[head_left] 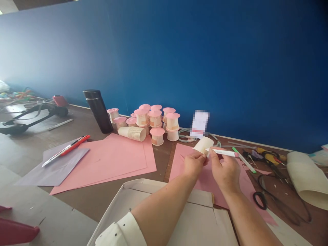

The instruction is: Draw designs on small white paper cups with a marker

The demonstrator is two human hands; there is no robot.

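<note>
My left hand (194,164) is closed around a small cream paper cup (203,144), held on its side above a pink paper sheet (205,181). My right hand (223,169) pinches a white pen-like tool (223,152) whose tip touches the cup's rim. Both hands sit close together over the table's right half.
A cluster of pink-topped paper cups (153,121) and a lying stack of cups (132,133) stand at the back, beside a black flask (97,110). Pink sheets (112,160), a red utility knife (69,148), scissors (279,200), a cardboard box (194,212) and a cream roll (306,179) lie around.
</note>
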